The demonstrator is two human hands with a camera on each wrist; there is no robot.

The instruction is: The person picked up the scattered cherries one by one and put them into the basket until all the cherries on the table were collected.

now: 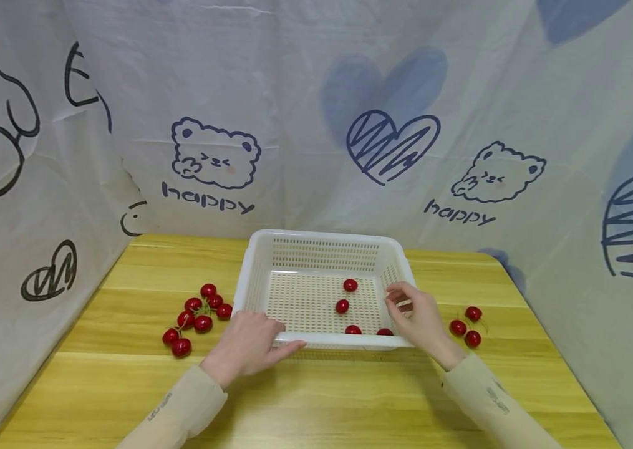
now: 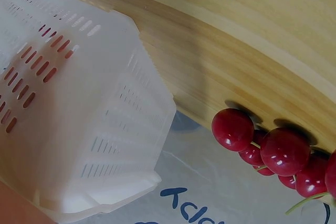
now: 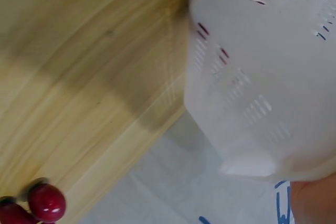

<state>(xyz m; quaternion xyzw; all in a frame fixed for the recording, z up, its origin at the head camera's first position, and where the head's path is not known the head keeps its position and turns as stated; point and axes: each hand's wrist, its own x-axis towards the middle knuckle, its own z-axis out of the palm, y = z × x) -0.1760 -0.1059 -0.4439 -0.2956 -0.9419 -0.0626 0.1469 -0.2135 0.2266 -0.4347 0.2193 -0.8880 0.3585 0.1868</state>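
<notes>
A white slotted plastic basket stands on the wooden table with several red cherries in it, one of them a cherry near the middle. My left hand holds the basket's front left corner, fingers over the rim on the inside and thumb along the front rim. Over the basket's front right corner is my right hand, its fingers loosely bent with a gap to the thumb. Nothing shows between those fingertips. In the left wrist view, skin shows through the slots of the basket wall.
Left of the basket lies a loose group of several cherries, some with green stems. Three cherries lie to its right. The wooden table ends at the back against a hanging printed cloth, which also runs along both sides.
</notes>
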